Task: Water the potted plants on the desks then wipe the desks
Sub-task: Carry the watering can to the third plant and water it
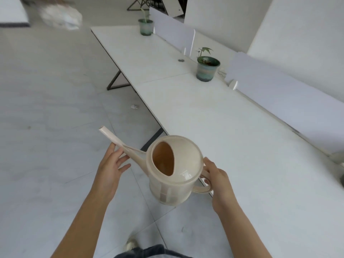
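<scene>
At the far left, up top, I see a blurred white bag (61,17) lying on the pale tiled floor (46,127). Lower down, my left hand (111,168) reaches forward with its fingers (122,161) loosely extended. They rest against the underside of the spout (115,140) and are not wrapped round it. The spout angles up and to the left, away from me. A small scrap (134,107) lies on the floor beyond it, just off the table's edge, and the toe of a shoe (131,244) shows at the bottom.

The cream watering can (173,170) hangs in the air between both hands, tipped so its oval fill hole faces me. It sits just off the near edge of the table (214,118), mostly above the floor. I cannot tell whether it holds water.

Further back, the far potted plant (146,27) stands upright on the table beside a divider. The near potted plant (207,68) stands closer to me, in a green banded pot with a few small leaves. Both are well apart from the can.

My right hand (219,185) is curled round the can's looped handle, gripping it from the right. White divider panels (279,94) run along the table's far side.
</scene>
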Tool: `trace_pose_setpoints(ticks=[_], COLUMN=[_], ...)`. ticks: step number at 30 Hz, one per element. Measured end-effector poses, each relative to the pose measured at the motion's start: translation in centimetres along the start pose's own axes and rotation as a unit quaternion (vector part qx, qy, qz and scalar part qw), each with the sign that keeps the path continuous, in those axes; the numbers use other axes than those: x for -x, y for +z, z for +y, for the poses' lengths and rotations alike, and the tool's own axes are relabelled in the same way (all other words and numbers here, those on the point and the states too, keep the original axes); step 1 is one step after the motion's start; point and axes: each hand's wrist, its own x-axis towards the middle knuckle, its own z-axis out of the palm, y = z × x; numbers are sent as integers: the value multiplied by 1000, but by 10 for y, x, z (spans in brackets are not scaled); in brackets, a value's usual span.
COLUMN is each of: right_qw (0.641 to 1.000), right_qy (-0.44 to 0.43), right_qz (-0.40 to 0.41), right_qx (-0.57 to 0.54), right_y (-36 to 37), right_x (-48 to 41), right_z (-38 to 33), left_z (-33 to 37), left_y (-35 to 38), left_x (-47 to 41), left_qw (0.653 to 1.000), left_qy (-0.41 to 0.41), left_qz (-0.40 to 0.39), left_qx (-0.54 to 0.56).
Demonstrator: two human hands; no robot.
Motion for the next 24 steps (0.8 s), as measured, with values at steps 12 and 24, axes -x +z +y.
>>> trace_pose_setpoints(ticks=[12,24], right_qw=[997,998], right_qy=[18,18], right_qz=[61,16], right_qx=[51,61], right_y=[122,213], right_x=[-61,-188], right_z=[-32,-80], left_z=[43,80], left_y=[-80,-97], left_x=[-79,-207], left_qw=[1000,999], left_qy=[-10,-4], left_qz=[-3,50], left_qx=[-7,-14])
